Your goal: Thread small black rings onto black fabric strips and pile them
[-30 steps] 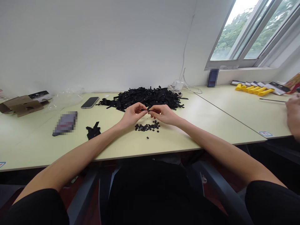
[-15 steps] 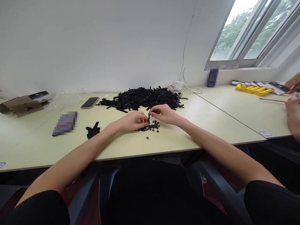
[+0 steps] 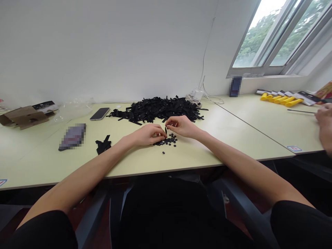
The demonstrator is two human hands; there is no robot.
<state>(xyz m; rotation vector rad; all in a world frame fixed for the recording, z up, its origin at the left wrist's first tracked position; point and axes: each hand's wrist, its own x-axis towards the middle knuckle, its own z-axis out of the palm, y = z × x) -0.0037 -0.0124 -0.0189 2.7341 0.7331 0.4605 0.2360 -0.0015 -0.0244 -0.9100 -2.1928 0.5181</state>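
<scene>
A thin black strip hangs between my two hands. My right hand pinches its upper end. My left hand is closed at its lower end, its fingertips just above the small black round pieces scattered on the table. One such piece lies apart, nearer the front edge. Behind my hands is a large heap of black strips. A smaller bunch of black strips lies beside my left forearm.
On the pale table, a phone, a blurred pouch and torn cardboard lie left. White cables run behind. Yellow-handled items and another person's hand are at right.
My left fingers have shifted slightly right along the strip's lower end. My right hand has barely moved. The other person's hand has shifted slightly.
</scene>
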